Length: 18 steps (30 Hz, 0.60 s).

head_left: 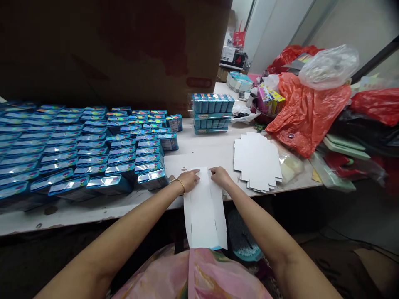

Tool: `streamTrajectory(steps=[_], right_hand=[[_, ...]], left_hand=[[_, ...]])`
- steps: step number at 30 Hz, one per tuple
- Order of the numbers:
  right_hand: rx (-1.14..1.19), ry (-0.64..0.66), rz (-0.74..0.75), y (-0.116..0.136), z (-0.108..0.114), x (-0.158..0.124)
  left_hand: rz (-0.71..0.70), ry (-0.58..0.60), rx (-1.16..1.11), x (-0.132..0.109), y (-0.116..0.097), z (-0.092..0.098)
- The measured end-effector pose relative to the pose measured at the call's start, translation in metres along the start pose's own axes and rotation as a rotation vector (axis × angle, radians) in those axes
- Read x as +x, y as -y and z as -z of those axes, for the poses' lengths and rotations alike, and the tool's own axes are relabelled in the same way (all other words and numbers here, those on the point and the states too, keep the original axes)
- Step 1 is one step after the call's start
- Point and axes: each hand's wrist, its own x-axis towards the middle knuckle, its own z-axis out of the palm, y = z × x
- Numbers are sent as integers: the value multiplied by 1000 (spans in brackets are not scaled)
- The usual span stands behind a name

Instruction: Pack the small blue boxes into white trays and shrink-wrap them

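White card: A long, scored blank of white cardboard (203, 211), side flaps bent upward, runs from the near edge of the white-topped wooden desk (202, 150) down to a person's pink patterned garment (230, 276); a sliver of blue shows at its near end.
Left hand: The bare left hand (189, 179), a thin gold-coloured bangle (181, 187) at its wrist, lies palm down at the card's far left corner, fingers bent, its grip narrow and holding the edge.
Right hand: The bare right hand (220, 177) faces it at the far right corner, knuckles up, thumb and forefinger pinching the flap in a narrow grip.
Arms: Both forearms reach forward and angle inward, elbows wide.
Right of the hands: A stack of flat white cardboard cut-outs (257, 160) with notched edges lies near the desk's rim; beyond it, a crumpled red plastic bag (311, 108).
Left of the hands: Shiny blue rectangular boxes (107, 160) stand in close rows.
Behind: Two clear plastic packs of small blue boxes (212, 113) sit stacked beside a large brown cardboard carton (118, 50).
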Motion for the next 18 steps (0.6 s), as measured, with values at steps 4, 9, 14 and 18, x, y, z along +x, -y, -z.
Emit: streamTrajectory(steps=[4,9,14,18], right_hand=[[78,-1,-11,-8,-5,0],[-51,9,164,-2,-5,-12],[-180,165,94,15,5,-1],[-140,205,15,18,10,9]], left_hand=[[-28,103,116,14,-8,9],[39,87,101,20,-15,8],[78,-19,-35,5,-9,2],[160,-86,-159,2,1,-4]])
